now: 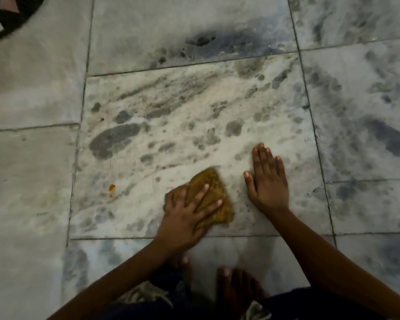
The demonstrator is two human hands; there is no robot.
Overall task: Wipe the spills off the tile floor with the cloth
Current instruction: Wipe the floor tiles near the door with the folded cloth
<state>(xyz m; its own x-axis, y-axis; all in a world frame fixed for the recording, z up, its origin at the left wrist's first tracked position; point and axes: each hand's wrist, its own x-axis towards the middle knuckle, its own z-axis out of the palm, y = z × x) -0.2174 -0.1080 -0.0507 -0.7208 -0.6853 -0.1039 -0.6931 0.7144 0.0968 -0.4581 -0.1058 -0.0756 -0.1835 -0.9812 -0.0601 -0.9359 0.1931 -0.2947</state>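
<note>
A folded mustard-brown cloth [214, 192] lies flat on a white, grey-veined marble tile [171, 107]. My left hand [187, 213] presses down on the cloth's near left part, fingers spread over it. Just right of the cloth, my right hand [267, 179] rests flat on the tile, fingers together, holding nothing. A small orange spill [111, 188] sits on the same tile, well left of the cloth. A tiny dark-orange speck [101, 119] lies farther away, near the tile's left edge.
My bare feet [233, 285] and dark clothing are at the bottom edge, close behind the hands. A dark curved object [7, 19] fills the far left corner. Grout lines [77, 146] frame the tile; more marble tiles extend all around.
</note>
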